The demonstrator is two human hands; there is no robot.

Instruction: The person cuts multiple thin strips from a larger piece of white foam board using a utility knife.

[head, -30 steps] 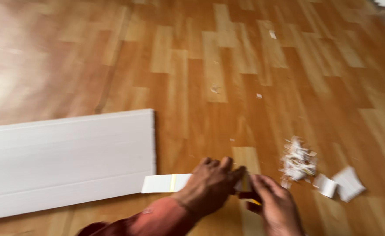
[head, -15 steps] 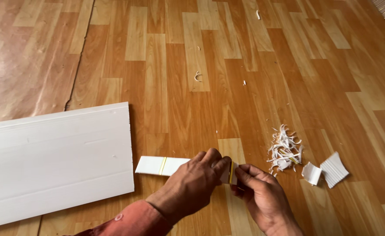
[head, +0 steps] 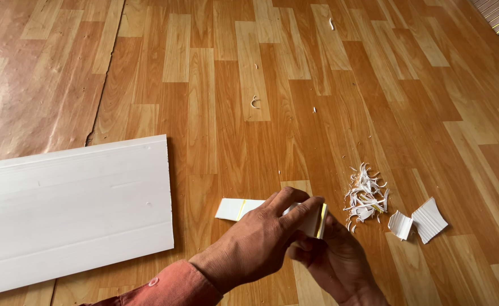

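A narrow white strip (head: 239, 208) with thin yellow lines lies low over the wood-pattern floor, held at its right end. My left hand (head: 255, 243), in a reddish sleeve, closes over the top of that end. My right hand (head: 334, 263) cups the same end from below, fingers curled around it. Whether the right hand also holds a tool is hidden. A pile of white shavings (head: 365, 195) lies just right of the hands.
A large white panel (head: 71, 212) lies flat at the left. Two small white offcuts (head: 419, 222) lie right of the shavings. A raised seam in the floor covering (head: 105, 85) runs at the upper left. A few stray curls (head: 254, 102) dot the floor.
The view has tilted down and steadied. Both hands stay on the strip's right end, and the left hand has shifted further over it.
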